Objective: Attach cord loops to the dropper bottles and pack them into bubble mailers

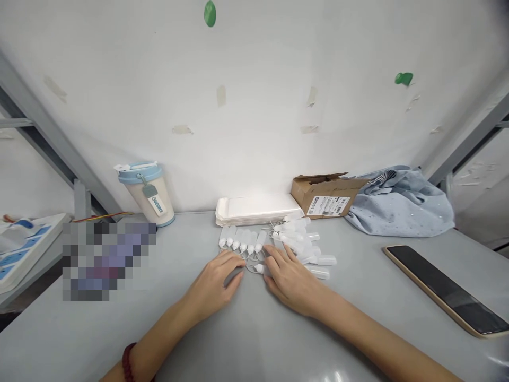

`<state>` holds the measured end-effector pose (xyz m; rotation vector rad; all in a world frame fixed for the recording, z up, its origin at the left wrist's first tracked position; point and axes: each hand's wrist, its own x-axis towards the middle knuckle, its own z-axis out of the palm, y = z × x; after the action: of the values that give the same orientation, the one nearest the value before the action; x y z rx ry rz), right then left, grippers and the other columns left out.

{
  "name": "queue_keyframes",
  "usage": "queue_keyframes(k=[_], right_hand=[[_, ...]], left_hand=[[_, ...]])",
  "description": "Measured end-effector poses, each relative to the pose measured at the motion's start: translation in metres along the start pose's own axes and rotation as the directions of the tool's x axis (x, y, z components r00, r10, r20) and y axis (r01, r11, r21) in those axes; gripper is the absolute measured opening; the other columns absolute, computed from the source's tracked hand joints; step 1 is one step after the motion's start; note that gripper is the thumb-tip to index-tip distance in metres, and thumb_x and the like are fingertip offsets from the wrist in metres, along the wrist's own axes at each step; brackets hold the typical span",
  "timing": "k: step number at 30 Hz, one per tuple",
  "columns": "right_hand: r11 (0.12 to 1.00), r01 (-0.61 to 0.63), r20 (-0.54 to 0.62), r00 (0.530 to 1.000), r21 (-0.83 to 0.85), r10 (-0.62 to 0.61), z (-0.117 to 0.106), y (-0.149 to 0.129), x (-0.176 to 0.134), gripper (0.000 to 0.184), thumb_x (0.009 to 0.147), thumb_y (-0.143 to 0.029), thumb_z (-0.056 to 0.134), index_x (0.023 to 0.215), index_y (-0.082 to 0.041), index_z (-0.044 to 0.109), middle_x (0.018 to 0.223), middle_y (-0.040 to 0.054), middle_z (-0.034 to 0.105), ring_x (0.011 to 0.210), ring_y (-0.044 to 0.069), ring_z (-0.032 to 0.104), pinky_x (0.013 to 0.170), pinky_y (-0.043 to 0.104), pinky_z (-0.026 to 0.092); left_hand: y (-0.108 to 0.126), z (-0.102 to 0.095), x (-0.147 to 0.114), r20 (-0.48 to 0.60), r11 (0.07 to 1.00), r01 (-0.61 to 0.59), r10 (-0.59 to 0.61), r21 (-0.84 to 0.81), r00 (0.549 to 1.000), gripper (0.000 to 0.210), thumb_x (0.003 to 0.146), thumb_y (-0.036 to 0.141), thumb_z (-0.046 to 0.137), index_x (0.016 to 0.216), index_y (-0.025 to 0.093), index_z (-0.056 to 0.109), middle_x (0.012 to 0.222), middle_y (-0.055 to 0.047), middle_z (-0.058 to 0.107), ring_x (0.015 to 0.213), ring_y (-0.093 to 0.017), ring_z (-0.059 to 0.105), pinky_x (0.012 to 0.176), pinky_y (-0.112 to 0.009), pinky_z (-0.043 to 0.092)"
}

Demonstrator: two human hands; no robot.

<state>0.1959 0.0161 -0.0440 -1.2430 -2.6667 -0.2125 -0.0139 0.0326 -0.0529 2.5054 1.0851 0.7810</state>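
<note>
Grey table (358, 297) against white wall (254, 106) — small bottles (242, 240) at twelve o'clock of left hand (217, 284), right hand (288, 281) — both flat, fingers spread, gripping nothing.

Counter (254, 339) lay open at lower centre; bottles (278, 241) crowded the middle, phone (449, 289) blocked right, cup (148, 193) stood upper left.
</note>
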Motion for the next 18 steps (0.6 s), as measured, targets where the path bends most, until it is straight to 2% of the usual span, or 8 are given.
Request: queue_keyframes(k=[5, 12, 15, 18], right_hand=[[1.0, 0.01, -0.029, 1.0, 0.009, -0.01, 0.002, -0.001, 0.001, 0.009, 0.087, -0.015, 0.042, 0.09, -0.012, 0.05, 0.124, 0.0227, 0.048, 0.121, 0.033, 0.041, 0.099, 0.053, 0.035], [0.999, 0.011, -0.015, 1.0, -0.033, -0.011, 0.002, 0.001, 0.001, 0.012, 0.087, -0.015, 0.041, 0.091, -0.009, 0.05, 0.12, 0.0252, 0.05, 0.118, 0.033, 0.045, 0.1, 0.051, 0.035], [1.0, 0.017, -0.048, 0.999, -0.024, -0.018, 0.003, 0.002, 0.001, 0.01, 0.086, -0.015, 0.044, 0.09, -0.009, 0.05, 0.116, 0.0244, 0.052, 0.115, 0.032, 0.047, 0.099, 0.05, 0.037], [0.999, 0.03, -0.097, 0.995, 0.018, -0.028, 0.002, 0.003, -0.001, 0.008, 0.084, -0.014, 0.046, 0.091, -0.011, 0.049, 0.11, 0.0209, 0.055, 0.11, 0.03, 0.051, 0.098, 0.05, 0.037]], left_hand=[[0.001, 0.006, -0.001, 0.027, 1.0, -0.013, 0.013, 0.012, 1.0, 0.031, 0.084, 0.012, 0.043, 0.112, 0.02, 0.055, 0.115, -0.007, 0.06, 0.11, -0.021, 0.051, 0.097, -0.039, 0.043], [0.009, 0.005, -0.001, -0.033, 1.0, -0.017, 0.017, -0.017, 0.999, 0.027, 0.085, 0.01, 0.041, 0.104, 0.019, 0.058, 0.102, -0.008, 0.062, 0.099, -0.02, 0.054, 0.087, -0.037, 0.047], [0.011, 0.005, -0.001, -0.013, 0.999, -0.033, 0.033, -0.027, 0.999, 0.029, 0.084, 0.009, 0.04, 0.104, 0.019, 0.059, 0.102, -0.008, 0.061, 0.097, -0.02, 0.054, 0.085, -0.037, 0.048], [0.011, 0.007, -0.001, 0.018, 0.998, -0.05, 0.051, -0.031, 0.999, 0.034, 0.084, 0.008, 0.04, 0.111, 0.019, 0.057, 0.108, -0.008, 0.061, 0.104, -0.02, 0.052, 0.092, -0.038, 0.046]])
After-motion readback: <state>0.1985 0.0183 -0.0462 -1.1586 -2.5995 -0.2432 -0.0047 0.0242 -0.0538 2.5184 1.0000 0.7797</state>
